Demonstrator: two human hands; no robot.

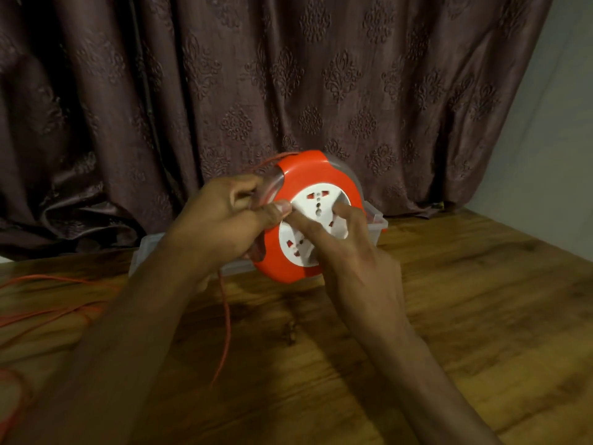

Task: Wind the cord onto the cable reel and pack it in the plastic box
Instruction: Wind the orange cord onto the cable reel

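An orange cable reel with a white socket face is held upright above the wooden table. My left hand grips its left rim, thumb lying on the socket face. My right hand has its fingers pressed on the white socket face. A thin orange cord hangs down from the reel's left side to the table, with more loose cord lying at the left. Behind the reel lies a clear plastic box, mostly hidden by the reel and my hands.
The wooden table stretches to the right and front. A dark patterned curtain hangs right behind the box. A pale wall stands at the far right.
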